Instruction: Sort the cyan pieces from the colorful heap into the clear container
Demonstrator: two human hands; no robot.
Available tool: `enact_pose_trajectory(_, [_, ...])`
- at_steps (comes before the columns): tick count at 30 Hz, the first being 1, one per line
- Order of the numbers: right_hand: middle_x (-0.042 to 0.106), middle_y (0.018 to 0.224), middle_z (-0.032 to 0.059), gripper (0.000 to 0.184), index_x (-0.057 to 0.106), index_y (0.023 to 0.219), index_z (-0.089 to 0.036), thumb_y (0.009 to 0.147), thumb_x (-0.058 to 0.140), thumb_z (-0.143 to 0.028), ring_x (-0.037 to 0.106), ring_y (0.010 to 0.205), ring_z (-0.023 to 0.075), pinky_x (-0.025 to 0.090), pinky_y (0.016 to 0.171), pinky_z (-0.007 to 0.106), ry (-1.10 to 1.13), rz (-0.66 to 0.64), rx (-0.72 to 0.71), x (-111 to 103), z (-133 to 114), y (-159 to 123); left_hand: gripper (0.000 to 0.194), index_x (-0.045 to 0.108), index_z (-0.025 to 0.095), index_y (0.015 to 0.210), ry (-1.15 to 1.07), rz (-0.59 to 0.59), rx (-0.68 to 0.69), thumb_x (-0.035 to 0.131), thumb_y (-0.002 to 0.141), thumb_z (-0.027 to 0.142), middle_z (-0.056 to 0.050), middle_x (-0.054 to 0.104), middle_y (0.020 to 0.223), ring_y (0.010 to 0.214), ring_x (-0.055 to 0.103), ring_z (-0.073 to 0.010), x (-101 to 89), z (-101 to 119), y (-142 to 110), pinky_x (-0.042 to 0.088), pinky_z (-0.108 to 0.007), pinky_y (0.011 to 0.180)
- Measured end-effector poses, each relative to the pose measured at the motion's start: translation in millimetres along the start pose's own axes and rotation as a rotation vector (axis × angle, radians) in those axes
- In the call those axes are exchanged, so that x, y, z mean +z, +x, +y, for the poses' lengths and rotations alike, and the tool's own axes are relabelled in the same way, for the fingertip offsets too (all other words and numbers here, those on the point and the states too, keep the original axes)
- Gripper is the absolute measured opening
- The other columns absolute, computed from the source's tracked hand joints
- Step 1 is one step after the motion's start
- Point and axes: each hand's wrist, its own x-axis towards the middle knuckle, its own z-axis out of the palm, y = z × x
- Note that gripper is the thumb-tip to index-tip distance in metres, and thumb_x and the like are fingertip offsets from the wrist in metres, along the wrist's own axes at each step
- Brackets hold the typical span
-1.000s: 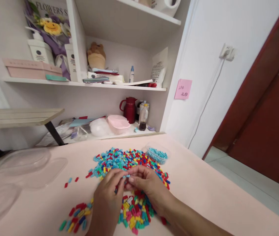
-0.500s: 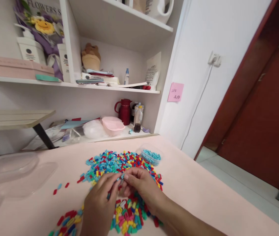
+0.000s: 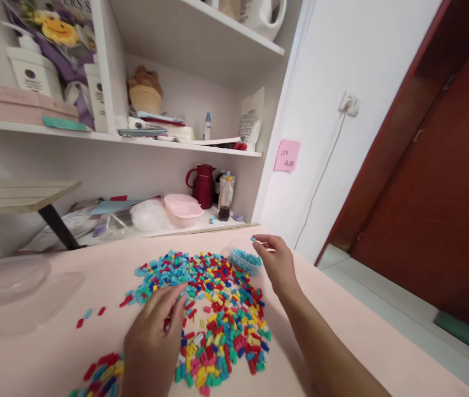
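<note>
A heap of small coloured plastic pieces (image 3: 213,309) lies on the pale pink table (image 3: 342,331). My left hand (image 3: 154,336) rests on the heap's near left side, fingers bent down onto the pieces. My right hand (image 3: 276,262) is stretched out to the right, just above a small clear cup (image 3: 245,260) filled with light blue pieces. Its thumb and forefinger pinch a light blue piece (image 3: 254,240) over the cup.
Clear plastic lids (image 3: 15,286) lie at the table's left. A few stray pieces (image 3: 89,317) lie apart from the heap. Behind stand white shelves with a pink box (image 3: 182,208), a red jug (image 3: 203,184) and bottles. A red door (image 3: 437,182) is at the right.
My right hand left the middle of the heap and reached right to the clear cup with a blue piece. The left hand stayed on the heap. The camera turned slightly right.
</note>
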Motion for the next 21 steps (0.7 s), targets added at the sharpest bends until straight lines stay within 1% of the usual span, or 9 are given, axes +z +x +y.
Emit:
enact_pose_trajectory(3, [0.06, 0.112, 0.0096, 0.031, 0.069, 0.103, -0.022, 0.077, 0.062, -0.036, 0.059, 0.092, 0.0232, 0.05, 0.08, 0.038, -0.013, 0.032, 0.033, 0, 5, 2, 0.021, 0.067, 0.025, 0.107, -0.009, 0.009, -0.012, 0.058, 0.089, 0.027, -0.001, 0.071, 0.102, 0.088, 0.068, -0.0139, -2.3, 2, 2, 0.049, -0.023, 0.085])
enact_pose_trajectory(6, [0.061, 0.113, 0.009, 0.032, 0.067, 0.108, -0.022, 0.079, 0.059, -0.035, 0.058, 0.094, 0.0229, 0.049, 0.083, 0.039, 0.045, 0.039, 0.014, 3, 3, 0, 0.02, 0.068, 0.024, 0.106, -0.02, 0.026, -0.028, 0.059, 0.089, 0.026, -0.001, 0.07, 0.101, 0.086, 0.068, -0.0135, -4.1, 6, 5, 0.048, -0.023, 0.087])
enact_pose_trajectory(9, [0.065, 0.106, 0.0072, 0.03, 0.067, 0.106, -0.022, 0.082, 0.057, -0.036, 0.059, 0.093, 0.0216, 0.048, 0.085, 0.037, 0.14, -0.034, -0.031, 8, -3, -9, 0.018, 0.069, 0.023, 0.103, -0.038, 0.06, -0.048, 0.058, 0.089, 0.025, -0.002, 0.071, 0.099, 0.086, 0.068, -0.0133, -3.0, 8, 5, 0.048, -0.022, 0.087])
enact_pose_trajectory(11, [0.067, 0.098, 0.0059, 0.028, 0.068, 0.104, -0.022, 0.083, 0.057, -0.036, 0.06, 0.087, 0.0204, 0.048, 0.081, 0.035, 0.177, -0.15, -0.036, 15, -9, -19, 0.017, 0.07, 0.024, 0.102, -0.044, 0.075, -0.074, 0.058, 0.089, 0.026, -0.001, 0.071, 0.098, 0.086, 0.068, -0.0136, -0.4, 7, 3, 0.049, -0.023, 0.086])
enact_pose_trajectory(13, [0.068, 0.092, 0.0048, 0.025, 0.069, 0.101, -0.021, 0.084, 0.057, -0.036, 0.06, 0.078, 0.0189, 0.049, 0.074, 0.033, 0.192, -0.306, -0.026, 23, -16, -34, 0.018, 0.07, 0.025, 0.102, -0.05, 0.063, -0.105, 0.058, 0.089, 0.028, -0.001, 0.072, 0.1, 0.087, 0.069, -0.0143, 2.7, 4, 0, 0.05, -0.024, 0.086])
enact_pose_trajectory(15, [0.068, 0.088, 0.004, 0.022, 0.071, 0.096, -0.021, 0.086, 0.056, -0.034, 0.06, 0.074, 0.0178, 0.048, 0.07, 0.03, 0.179, -0.481, -0.046, 31, -23, -49, 0.02, 0.07, 0.026, 0.104, -0.044, 0.036, -0.129, 0.056, 0.09, 0.029, -0.001, 0.072, 0.102, 0.089, 0.069, -0.0154, 4.9, 3, -1, 0.051, -0.026, 0.087])
enact_pose_trajectory(18, [0.067, 0.086, 0.0025, 0.019, 0.072, 0.093, -0.022, 0.087, 0.056, -0.031, 0.06, 0.073, 0.0162, 0.048, 0.068, 0.028, 0.177, -0.696, -0.071, 41, -30, -70, 0.02, 0.07, 0.025, 0.104, -0.023, 0.005, -0.093, 0.055, 0.09, 0.027, -0.003, 0.072, 0.101, 0.09, 0.069, -0.0161, 5.0, 3, 0, 0.052, -0.027, 0.085])
enact_pose_trajectory(20, [0.066, 0.082, 0.0015, 0.019, 0.072, 0.096, -0.022, 0.087, 0.058, -0.032, 0.06, 0.069, 0.0149, 0.048, 0.065, 0.027, 0.223, -0.781, -0.028, 45, -30, -79, 0.019, 0.07, 0.023, 0.103, -0.023, 0.002, -0.037, 0.056, 0.09, 0.025, -0.003, 0.073, 0.098, 0.088, 0.069, -0.0154, 3.7, 5, 2, 0.053, -0.026, 0.082])
enact_pose_trajectory(21, [0.065, 0.08, 0.001, 0.02, 0.071, 0.098, -0.022, 0.086, 0.059, -0.033, 0.059, 0.067, 0.0144, 0.048, 0.064, 0.027, 0.254, -0.8, 0.004, 46, -30, -81, 0.019, 0.07, 0.023, 0.103, -0.026, 0.001, -0.013, 0.056, 0.09, 0.023, -0.003, 0.073, 0.097, 0.087, 0.069, -0.0151, 3.1, 6, 3, 0.054, -0.025, 0.081])
